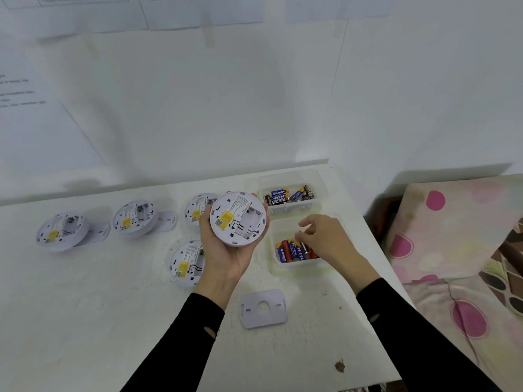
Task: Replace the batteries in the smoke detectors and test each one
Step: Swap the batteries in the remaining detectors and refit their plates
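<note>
Near the right edge of the table point(113, 321), my left hand point(223, 250) cups a smoke detector point(237, 219), back side up, its battery slot looking empty. My right hand point(325, 239) pinches one battery point(303, 246) in the near tub point(283, 271). I think it goes in the slot next, ends facing the right way. Blue ones there read PKCELL; the far tub point(288, 176) holds EVEREADY ones.

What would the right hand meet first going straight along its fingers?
Likely the batteries standing in the nearer clear tub: the right hand points down-left into it, just above them. It may already touch one; depth is unclear.
</note>
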`<state>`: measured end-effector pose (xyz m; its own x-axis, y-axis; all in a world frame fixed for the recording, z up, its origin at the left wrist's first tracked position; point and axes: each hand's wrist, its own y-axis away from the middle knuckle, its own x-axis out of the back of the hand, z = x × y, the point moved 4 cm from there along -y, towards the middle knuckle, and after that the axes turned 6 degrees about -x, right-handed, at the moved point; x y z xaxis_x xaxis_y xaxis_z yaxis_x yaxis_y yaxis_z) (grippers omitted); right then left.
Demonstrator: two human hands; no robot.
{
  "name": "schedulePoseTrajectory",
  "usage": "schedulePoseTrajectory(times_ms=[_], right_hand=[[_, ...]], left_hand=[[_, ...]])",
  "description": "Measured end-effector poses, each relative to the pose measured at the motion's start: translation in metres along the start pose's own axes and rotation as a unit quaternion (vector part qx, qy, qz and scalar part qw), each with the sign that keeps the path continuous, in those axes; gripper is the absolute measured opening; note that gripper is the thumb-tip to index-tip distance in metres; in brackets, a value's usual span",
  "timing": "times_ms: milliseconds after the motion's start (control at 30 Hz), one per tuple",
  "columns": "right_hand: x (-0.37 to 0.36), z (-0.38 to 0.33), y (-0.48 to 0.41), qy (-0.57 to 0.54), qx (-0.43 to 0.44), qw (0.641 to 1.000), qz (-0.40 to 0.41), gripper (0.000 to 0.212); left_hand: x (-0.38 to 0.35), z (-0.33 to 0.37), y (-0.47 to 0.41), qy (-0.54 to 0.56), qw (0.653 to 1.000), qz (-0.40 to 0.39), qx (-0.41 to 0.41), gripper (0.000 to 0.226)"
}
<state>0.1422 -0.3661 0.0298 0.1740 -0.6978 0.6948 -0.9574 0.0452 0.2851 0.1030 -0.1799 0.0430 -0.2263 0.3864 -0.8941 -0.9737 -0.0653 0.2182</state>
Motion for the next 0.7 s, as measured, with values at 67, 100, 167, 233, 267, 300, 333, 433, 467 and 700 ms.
schedulePoseTrajectory(times_ms=[67,100,167,233,267,300,333,433,467,700], right_hand=[[-0.003,0.002,-0.002,0.017,-0.004,1.0,0.009,0.021],[-0.005,0.001,-0.002,0.041,0.004,0.999,0.019,0.019],[-0.005,-0.006,0.006,0.086,0.071,0.991,0.078,0.016],[-0.009,-0.02,0.027,0.058,0.224,0.965,0.119,0.012],[-0.015,-0.026,0.04,0.033,0.3,0.95,0.082,0.014],[-0.025,-0.029,0.055,0.03,0.359,0.933,0.014,0.017],[-0.038,-0.027,0.069,0.053,0.393,0.916,-0.062,0.019],[-0.069,-0.002,0.093,0.132,0.445,0.874,-0.148,0.022],[-0.074,0.007,0.097,0.15,0.455,0.866,-0.144,0.024],[-0.109,0.01,0.113,0.15,0.509,0.84,-0.112,0.016]], left_hand=[[0.001,0.0,0.0,0.001,1.0,0.001,0.001,0.071],[0.001,0.0,0.0,0.004,1.0,0.001,0.002,0.071],[0.001,0.0,0.002,0.008,1.0,-0.003,0.006,0.072],[0.004,0.0,0.002,0.004,1.0,-0.009,0.005,0.071],[0.005,0.001,0.002,-0.001,1.0,-0.009,0.002,0.072],[0.006,0.002,0.001,-0.004,1.0,-0.007,-0.001,0.075],[0.007,0.003,0.001,-0.007,1.0,-0.004,-0.006,0.08],[0.013,0.012,0.001,-0.027,0.999,0.003,-0.023,0.091],[0.017,0.016,0.002,-0.037,0.999,0.005,-0.026,0.091],[0.045,0.062,0.019,-0.038,0.997,0.041,-0.061,0.067]])
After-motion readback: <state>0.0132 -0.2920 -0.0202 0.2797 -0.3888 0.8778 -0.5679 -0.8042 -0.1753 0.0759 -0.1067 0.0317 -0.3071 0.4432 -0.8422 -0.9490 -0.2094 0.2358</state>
